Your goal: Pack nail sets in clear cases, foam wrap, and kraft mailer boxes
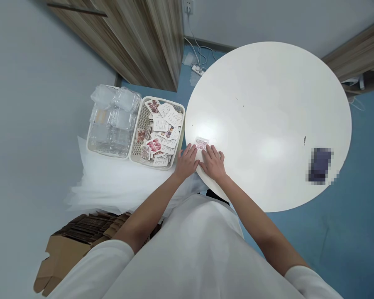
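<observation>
A small card with pink press-on nails lies at the near left edge of the round white table. My left hand rests at the table's edge beside it, fingers stretched out toward the card. My right hand lies flat on the table with its fingertips touching the card's near side. Neither hand grips anything that I can see.
Left of the table stand a white basket full of nail cards and a basket of clear plastic cases. White foam sheets lie below them. An open cardboard box of dark packets sits near left. A blurred dark object is on the table's right.
</observation>
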Tool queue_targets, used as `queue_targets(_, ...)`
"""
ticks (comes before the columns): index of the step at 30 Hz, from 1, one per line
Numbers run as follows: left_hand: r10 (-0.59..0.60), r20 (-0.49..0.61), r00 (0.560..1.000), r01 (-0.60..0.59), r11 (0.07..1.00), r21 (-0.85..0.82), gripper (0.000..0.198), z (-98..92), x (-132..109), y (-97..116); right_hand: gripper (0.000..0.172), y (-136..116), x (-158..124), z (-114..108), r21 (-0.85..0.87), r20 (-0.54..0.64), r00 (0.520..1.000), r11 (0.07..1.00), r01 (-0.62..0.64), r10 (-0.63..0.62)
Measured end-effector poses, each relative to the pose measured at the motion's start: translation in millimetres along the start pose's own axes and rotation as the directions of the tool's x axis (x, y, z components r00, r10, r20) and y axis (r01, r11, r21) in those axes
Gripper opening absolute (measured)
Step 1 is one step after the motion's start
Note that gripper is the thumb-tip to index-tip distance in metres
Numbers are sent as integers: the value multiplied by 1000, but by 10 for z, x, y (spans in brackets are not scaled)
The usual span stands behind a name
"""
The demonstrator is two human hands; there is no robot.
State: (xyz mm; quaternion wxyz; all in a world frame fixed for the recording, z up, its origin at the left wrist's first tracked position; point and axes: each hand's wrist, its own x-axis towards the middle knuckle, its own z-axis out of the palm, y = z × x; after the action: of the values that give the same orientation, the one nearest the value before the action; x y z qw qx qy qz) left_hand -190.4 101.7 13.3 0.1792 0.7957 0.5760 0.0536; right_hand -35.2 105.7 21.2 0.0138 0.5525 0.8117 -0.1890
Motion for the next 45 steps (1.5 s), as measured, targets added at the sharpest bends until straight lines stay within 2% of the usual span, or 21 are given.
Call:
queue_targets(10, -44, 10, 999, 45, 996, -77, 48, 13, -23, -40, 48, -42, 45, 25, 23, -19, 1000, 1000, -7, 7)
queue_targets(27, -32, -10, 999, 31, 998, -53, 49, 24, -63, -21, 48, -48, -24, 21, 6, -30, 999, 1000, -20, 20)
queue_targets(38, -64, -49, 997, 59, 994, -93, 49, 108, -180, 68, 48, 109, -436, -1, -27, -79, 994, 996, -84, 81)
queue_targets(45, -138, -124, 983, 131, 989, -64, 46, 21, -286, 250, 45, 350, -853, -49, -31, -151, 988, 999, -34, 29)
